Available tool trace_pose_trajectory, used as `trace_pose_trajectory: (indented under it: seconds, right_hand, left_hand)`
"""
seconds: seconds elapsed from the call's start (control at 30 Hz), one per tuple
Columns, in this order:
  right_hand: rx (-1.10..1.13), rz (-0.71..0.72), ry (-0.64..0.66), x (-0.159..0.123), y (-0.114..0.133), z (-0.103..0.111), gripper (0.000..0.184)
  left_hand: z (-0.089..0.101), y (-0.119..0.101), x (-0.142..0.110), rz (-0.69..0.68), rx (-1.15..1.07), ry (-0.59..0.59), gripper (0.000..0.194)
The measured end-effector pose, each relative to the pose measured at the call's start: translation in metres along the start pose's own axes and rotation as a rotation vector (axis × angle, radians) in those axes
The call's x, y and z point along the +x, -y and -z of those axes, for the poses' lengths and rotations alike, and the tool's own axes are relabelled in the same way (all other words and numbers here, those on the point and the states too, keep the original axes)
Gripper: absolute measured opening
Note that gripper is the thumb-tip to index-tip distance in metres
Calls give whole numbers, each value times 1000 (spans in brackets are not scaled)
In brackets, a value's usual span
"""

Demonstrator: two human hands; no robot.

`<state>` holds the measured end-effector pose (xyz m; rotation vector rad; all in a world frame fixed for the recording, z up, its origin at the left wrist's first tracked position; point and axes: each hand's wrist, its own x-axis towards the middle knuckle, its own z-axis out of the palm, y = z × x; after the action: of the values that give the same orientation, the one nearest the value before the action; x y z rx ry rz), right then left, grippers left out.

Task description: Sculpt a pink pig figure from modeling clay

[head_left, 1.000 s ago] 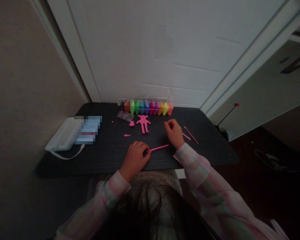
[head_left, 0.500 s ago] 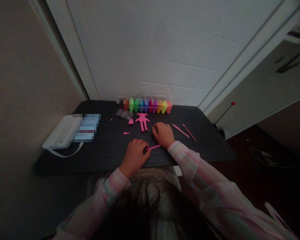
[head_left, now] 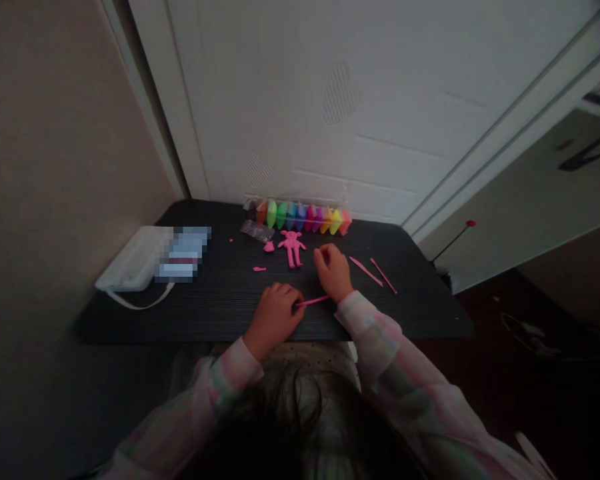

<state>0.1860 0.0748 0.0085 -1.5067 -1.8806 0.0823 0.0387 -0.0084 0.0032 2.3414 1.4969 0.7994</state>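
My left hand (head_left: 275,313) rests near the front edge of the black table (head_left: 215,300), its fingers closed around one end of a thin pink stick (head_left: 314,301). The stick points right, and its far end reaches my right wrist. My right hand (head_left: 334,273) is curled shut on its side, thumb against the fingers; anything inside is hidden. Just left of it lies a flat pink clay figure (head_left: 293,248) with ears, arms and legs. A pink clay lump (head_left: 269,247) and a small pink pointed piece (head_left: 259,269) are beside the figure.
Two pink modelling tools (head_left: 366,271) lie right of my right hand. At the back stands a clear package of coloured clay (head_left: 300,217), with a crumpled clear wrapper (head_left: 257,231) before it. A white device (head_left: 135,260) with a cable sits left. A white door (head_left: 280,100) rises behind.
My right hand has lifted and turned a little, its fingers now curled more tightly. My left hand keeps the pink stick. The whole view has shifted slightly.
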Motion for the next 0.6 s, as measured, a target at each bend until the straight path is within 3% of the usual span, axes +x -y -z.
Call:
trace_pose_trajectory:
  seconds: [0.1,0.23,0.37,0.43,0.53,0.6]
  right_hand:
    - [-219,180,85,-10,14,-8,21]
    - [-373,223,123,-15,21,-13,23]
    - [-249,180,77,-14,19,-8,23]
    - [-102,97,-30,-11,17,-3,23]
    - [-57,22,-142,-7,17,-1,30]
    - [-65,28,-141,-8,21,-3,30]
  left_hand:
    - [-1,1,1,31,-52,-45,10]
    - [0,2,3,87,-143,-142,10]
    - [4,2,2,125,-214,-191,10]
    - [6,3,2,139,-253,-225,10]
    - [7,4,2,160,-308,-267,10]
    - [7,4,2,168,-332,-294,10]
